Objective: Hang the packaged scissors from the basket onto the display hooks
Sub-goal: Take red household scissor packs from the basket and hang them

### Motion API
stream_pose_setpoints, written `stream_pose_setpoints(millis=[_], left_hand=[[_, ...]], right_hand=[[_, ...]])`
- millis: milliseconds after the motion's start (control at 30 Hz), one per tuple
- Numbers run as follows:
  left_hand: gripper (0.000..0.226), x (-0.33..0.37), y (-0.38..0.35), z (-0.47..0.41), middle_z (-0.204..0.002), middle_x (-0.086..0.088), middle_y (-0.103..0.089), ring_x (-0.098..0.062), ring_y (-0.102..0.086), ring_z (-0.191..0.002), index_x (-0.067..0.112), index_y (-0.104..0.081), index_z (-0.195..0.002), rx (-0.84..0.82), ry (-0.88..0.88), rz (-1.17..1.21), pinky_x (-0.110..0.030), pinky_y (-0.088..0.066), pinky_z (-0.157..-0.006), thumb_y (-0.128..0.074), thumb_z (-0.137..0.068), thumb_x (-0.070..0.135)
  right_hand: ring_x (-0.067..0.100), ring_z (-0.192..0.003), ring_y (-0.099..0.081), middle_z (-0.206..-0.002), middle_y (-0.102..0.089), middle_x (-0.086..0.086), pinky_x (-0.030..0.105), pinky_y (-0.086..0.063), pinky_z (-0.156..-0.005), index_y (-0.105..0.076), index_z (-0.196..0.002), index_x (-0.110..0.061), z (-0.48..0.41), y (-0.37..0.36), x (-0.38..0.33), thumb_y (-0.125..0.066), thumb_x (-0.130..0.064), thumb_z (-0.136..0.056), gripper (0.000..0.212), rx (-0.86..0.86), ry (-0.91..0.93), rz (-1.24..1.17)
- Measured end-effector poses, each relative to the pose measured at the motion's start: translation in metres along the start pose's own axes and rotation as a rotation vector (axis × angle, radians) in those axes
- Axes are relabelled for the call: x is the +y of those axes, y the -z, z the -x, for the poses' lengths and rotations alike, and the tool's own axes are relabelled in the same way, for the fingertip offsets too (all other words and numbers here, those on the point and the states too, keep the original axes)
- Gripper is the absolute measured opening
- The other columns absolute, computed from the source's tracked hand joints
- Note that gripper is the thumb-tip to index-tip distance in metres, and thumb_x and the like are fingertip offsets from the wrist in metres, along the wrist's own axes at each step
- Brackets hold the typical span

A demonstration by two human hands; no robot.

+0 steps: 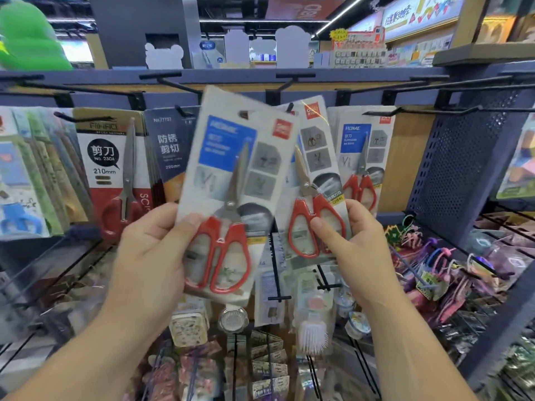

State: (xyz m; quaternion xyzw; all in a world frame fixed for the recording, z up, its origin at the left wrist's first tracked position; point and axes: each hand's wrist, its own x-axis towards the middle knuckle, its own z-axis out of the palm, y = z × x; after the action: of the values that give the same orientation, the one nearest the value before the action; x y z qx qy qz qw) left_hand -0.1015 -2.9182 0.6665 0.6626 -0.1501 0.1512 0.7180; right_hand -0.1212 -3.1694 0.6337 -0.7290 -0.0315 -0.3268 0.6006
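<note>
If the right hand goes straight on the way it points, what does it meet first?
Most likely the black hook: the right hand pinches its scissors pack tilted up toward that hook, top edge close to it. Depth is unclear, and the left-hand pack overlaps there.

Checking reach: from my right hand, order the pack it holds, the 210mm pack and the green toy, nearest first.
1. Held pack, pinched in the right hand.
2. 210mm pack, hanging at left.
3. Green toy, top left, farthest.
</note>
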Motion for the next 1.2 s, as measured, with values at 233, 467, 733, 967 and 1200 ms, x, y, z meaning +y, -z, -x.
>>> stream_pose_setpoints(millis=[233,467,733,967,1200], left_hand=[[0.024,0.012,-0.036,-0.026,-0.073,-0.005,-0.075,-0.018,-0.07,-0.063,0.008,-0.074,-0.093,-0.14,0.057,-0.091,-0.032,-0.057,-0.057,-0.056,-0.106,0.017],[0.025,0.001,-0.044,-0.033,-0.079,-0.006,-0.078,-0.016,-0.073,-0.066,0.013,-0.076,-0.094,-0.127,0.152,0.006,-0.027,-0.059,-0.056,-0.055,-0.107,0.016],[0.009,-0.04,-0.049,-0.012,-0.077,-0.012,-0.075,-0.027,-0.073,-0.07,0.025,-0.071,-0.095,-0.193,0.048,-0.131,-0.041,-0.059,-0.066,-0.078,-0.091,0.022],[0.012,-0.077,-0.074,-0.032,-0.069,0.002,-0.062,-0.022,-0.063,-0.068,0.023,-0.066,-0.088,-0.047,0.005,-0.261,-0.044,-0.057,-0.069,-0.075,-0.096,0.024],[0.011,-0.105,-0.105,-0.058,-0.073,0.003,-0.066,-0.027,-0.067,-0.078,0.027,-0.064,-0.092,0.108,0.036,-0.252,-0.057,-0.06,-0.077,-0.073,-0.097,0.027]], right_hand=[[0.015,-0.101,-0.072,-0.104,-0.076,-0.007,0.044,-0.059,-0.092,-0.07,-0.107,-0.029,0.004,0.007,0.008,-0.075,-0.026,-0.092,0.015,0.006,-0.001,-0.042],[0.013,-0.103,-0.072,-0.107,-0.077,-0.006,0.032,-0.056,-0.088,-0.072,-0.112,-0.024,0.007,0.019,0.013,-0.068,-0.033,-0.094,0.019,-0.012,-0.03,-0.062],[0.009,-0.102,-0.071,-0.106,-0.077,-0.011,0.031,-0.055,-0.088,-0.071,-0.116,-0.029,0.008,0.007,0.026,-0.057,-0.025,-0.106,0.018,-0.008,-0.045,0.004],[0.031,-0.088,-0.074,-0.087,-0.075,0.003,0.056,-0.063,-0.076,-0.073,-0.092,-0.029,-0.024,-0.012,0.048,-0.064,-0.035,-0.1,0.013,0.135,-0.148,0.074],[0.019,-0.091,-0.062,-0.095,-0.068,-0.004,0.036,-0.045,-0.072,-0.068,-0.106,-0.017,-0.058,-0.035,0.065,-0.048,-0.029,-0.109,0.024,0.125,-0.178,0.259]])
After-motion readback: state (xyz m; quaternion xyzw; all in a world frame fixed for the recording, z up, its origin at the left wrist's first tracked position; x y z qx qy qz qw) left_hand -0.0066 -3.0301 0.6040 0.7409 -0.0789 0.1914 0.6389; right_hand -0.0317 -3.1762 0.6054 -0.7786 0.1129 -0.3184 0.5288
